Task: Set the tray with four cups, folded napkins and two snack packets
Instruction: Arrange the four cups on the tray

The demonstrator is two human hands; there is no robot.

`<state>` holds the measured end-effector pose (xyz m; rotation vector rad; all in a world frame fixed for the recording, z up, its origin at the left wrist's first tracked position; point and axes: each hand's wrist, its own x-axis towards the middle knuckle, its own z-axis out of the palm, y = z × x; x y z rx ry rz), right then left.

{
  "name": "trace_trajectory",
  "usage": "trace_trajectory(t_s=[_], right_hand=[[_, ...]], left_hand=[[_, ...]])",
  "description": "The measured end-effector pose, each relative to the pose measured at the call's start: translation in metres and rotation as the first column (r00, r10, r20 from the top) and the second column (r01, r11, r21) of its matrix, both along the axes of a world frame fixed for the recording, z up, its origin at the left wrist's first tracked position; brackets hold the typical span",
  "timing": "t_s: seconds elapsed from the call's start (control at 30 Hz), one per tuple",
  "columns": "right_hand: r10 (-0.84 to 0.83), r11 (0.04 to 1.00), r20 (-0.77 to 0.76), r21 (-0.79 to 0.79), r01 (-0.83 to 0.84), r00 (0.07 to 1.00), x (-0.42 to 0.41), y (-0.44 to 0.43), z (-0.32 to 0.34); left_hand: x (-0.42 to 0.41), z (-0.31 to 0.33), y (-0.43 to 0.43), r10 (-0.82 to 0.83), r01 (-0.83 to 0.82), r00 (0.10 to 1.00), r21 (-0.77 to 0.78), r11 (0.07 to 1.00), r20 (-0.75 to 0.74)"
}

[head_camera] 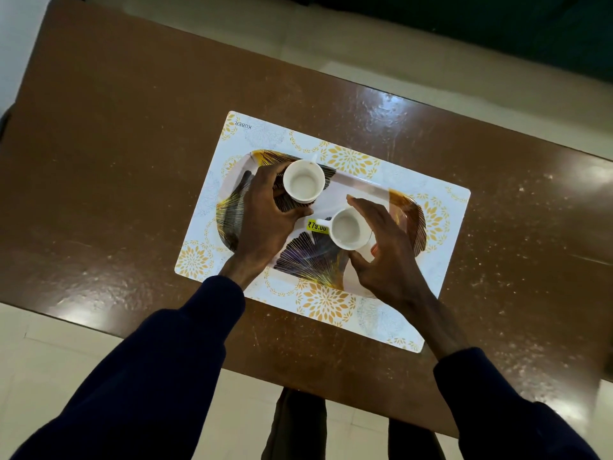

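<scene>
While my left hand (265, 212) curls round the far cup (303, 184), thumb and fingers on its wall, my right hand (388, 247) stands half open, fingers nearly straight, cupped beside the near cup (346, 229); I cannot tell whether it touches. Both cups stand upright on the tray (226, 224), near but apart. I'd seat each flat and leave room for two more. My right palm hides one tray corner. No napkins or packets show on the placemat (331, 308) or table (132, 144).
</scene>
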<state>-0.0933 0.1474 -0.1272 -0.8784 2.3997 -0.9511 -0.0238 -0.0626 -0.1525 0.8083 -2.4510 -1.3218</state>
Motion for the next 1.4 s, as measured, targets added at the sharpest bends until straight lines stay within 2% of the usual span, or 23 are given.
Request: trace_trajectory(t_s=[0.1, 0.2, 0.33, 0.57, 0.77, 1.4], right_hand=[[-0.028, 1.0, -0.04, -0.001, 0.028, 0.999, -0.003, -0.001, 0.0], [-0.129, 0.991, -0.069, 0.016, 0.13, 0.989, 0.001, -0.009, 0.0], [-0.245, 0.963, -0.14, 0.08, 0.258, 0.959, 0.006, -0.028, -0.002], [-0.408, 0.897, -0.203, 0.094, 0.433, 0.89, 0.001, -0.056, -0.004], [-0.363, 0.926, -0.158, 0.045, 0.374, 0.918, 0.001, -0.048, -0.006], [-0.446, 0.888, -0.119, 0.067, 0.455, 0.887, 0.002, -0.044, 0.006]], left_hand=[[0.0, 0.001, -0.003, -0.022, 0.022, 1.0, 0.023, 0.999, -0.003], [-0.001, 0.003, -0.005, -0.032, 0.033, 0.999, 0.04, 0.999, -0.01], [-0.003, 0.005, -0.003, -0.024, 0.025, 1.0, 0.044, 0.999, -0.015], [-0.007, 0.005, -0.007, -0.021, 0.022, 1.0, 0.03, 0.999, -0.005], [-0.006, 0.004, -0.007, -0.022, 0.022, 1.0, 0.015, 1.0, 0.001], [-0.006, 0.008, -0.009, -0.034, 0.033, 0.999, 0.056, 0.998, 0.025]])
